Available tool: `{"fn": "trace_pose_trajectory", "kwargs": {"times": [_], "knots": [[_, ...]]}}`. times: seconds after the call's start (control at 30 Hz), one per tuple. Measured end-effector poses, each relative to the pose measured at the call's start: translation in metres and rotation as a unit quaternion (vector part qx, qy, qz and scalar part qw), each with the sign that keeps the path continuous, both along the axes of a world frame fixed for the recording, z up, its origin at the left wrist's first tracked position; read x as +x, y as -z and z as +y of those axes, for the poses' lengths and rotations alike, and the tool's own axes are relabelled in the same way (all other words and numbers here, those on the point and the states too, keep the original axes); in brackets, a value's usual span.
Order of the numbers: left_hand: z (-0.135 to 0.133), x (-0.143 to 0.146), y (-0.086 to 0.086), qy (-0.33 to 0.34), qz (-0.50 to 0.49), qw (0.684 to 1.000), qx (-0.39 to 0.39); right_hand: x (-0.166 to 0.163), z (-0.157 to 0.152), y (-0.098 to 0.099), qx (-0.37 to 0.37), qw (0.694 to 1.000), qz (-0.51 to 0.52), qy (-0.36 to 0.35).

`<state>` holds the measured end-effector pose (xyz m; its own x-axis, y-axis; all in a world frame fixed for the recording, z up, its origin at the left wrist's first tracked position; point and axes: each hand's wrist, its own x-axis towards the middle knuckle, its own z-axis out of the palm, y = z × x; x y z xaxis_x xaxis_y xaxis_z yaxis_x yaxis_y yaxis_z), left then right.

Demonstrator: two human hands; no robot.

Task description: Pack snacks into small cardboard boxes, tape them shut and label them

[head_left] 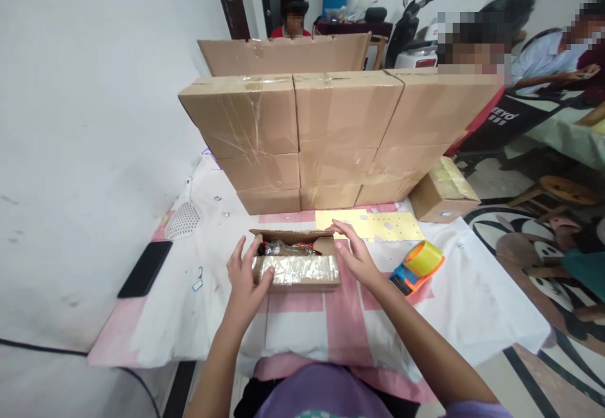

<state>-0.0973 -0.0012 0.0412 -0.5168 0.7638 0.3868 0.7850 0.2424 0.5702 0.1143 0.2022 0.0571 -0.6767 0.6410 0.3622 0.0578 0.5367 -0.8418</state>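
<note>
Cardboard carton (293, 284): open-topped, lying lengthwise before you on the pink-and-white tablecloth (289, 337).
Contents: clear plastic packaging (289, 249) inside the carton, red and dark bits showing; too small to identify.
Left hand (246, 274): at the carton's left end, your fingers spread, thumb on its shiny taped front flap (302, 271).
Right hand (355, 257): at the carton's right end, your fingers spread; I cannot tell whether every fingertip touches.
Tape dispenser (416, 268): orange and blue with 1 yellow roll, right of the carton.
Box stack (347, 106): behind the carton, 3 columns, 3 rows facing you.
Black smartphone (145, 270): well left of the carton.
</note>
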Motion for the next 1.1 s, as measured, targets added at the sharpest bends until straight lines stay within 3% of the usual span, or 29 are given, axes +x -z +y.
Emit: {"fn": "trace_pose_trajectory", "kwargs": {"times": [0.2,0.27,0.37,0.43,0.67,0.83,0.87,0.93,1.0,1.07,1.1], "knots": [[0.002,0.007,-0.017,0.069,0.158,0.983,-0.068,0.014,0.0,0.002,0.102,0.993,-0.046,-0.04],[0.004,0.01,-0.02,0.093,0.176,0.977,-0.078,0.021,-0.002,0.002,0.158,0.981,-0.103,-0.047],[0.008,0.014,-0.019,0.077,0.178,0.977,-0.083,0.029,-0.007,0.004,0.203,0.964,-0.164,-0.044],[0.012,0.014,-0.018,0.068,0.182,0.977,-0.086,0.032,-0.012,0.006,0.208,0.961,-0.177,-0.041],[0.02,0.004,-0.018,0.13,0.197,0.961,-0.144,0.024,-0.022,0.021,0.159,0.976,-0.148,-0.005],[0.023,0.013,-0.016,0.127,0.256,0.941,-0.179,0.031,-0.032,0.017,0.156,0.974,-0.164,0.015],[0.025,0.016,-0.016,0.121,0.261,0.938,-0.191,0.041,-0.032,0.016,0.165,0.972,-0.161,0.05],[0.027,0.022,-0.016,0.107,0.27,0.933,-0.213,0.07,-0.026,0.019,0.187,0.955,-0.127,0.192],[0.028,0.025,-0.012,0.102,0.281,0.927,-0.226,0.107,-0.014,0.031,0.179,0.901,-0.072,0.389],[0.029,0.025,-0.006,0.097,0.297,0.921,-0.231,0.144,0.003,0.048,0.087,0.842,-0.007,0.533],[0.029,0.025,-0.002,0.092,0.305,0.918,-0.235,0.159,0.011,0.057,0.018,0.827,0.026,0.561]]}}
